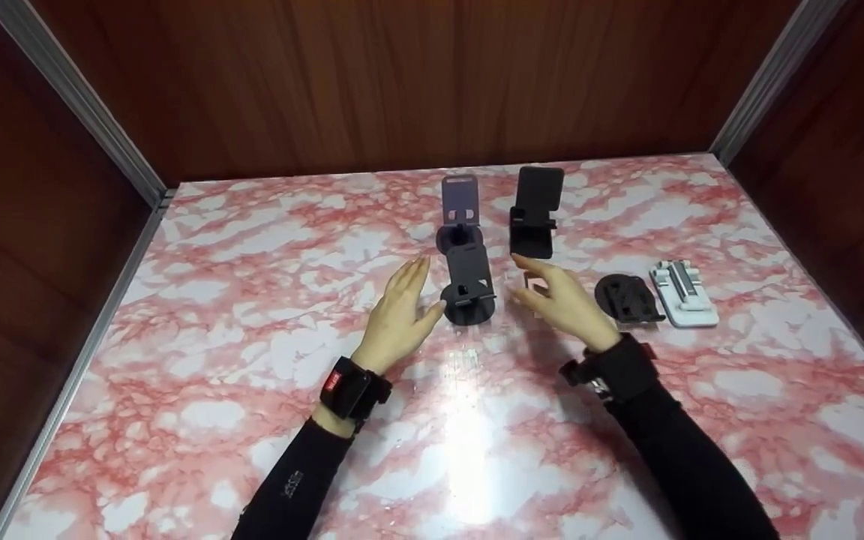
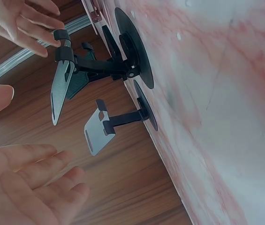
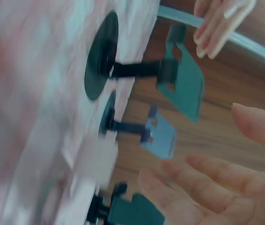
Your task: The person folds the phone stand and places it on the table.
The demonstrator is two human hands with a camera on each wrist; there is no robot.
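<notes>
A black phone stand (image 1: 469, 270) with a round base stands unfolded between my two hands. My left hand (image 1: 400, 315) hovers just left of it, fingers extended and thumb spread apart. On its other side is my right hand (image 1: 563, 304), its fingers loosely bent and holding nothing. Both wrist views show gaps between the hands and this stand's plate (image 2: 62, 89). Behind it stands a purple phone stand (image 1: 460, 196), also unfolded. Another black phone stand (image 1: 539, 191) is upright farther back to the right. A pale, see-through item (image 1: 533, 282) is partly hidden by my right hand.
Right of my right hand lie a folded black phone stand (image 1: 627, 298) with a round base and a folded white phone stand (image 1: 685, 294). Wooden panels (image 1: 402, 82) with metal edging enclose the back and sides of the pink marbled table (image 1: 199, 337).
</notes>
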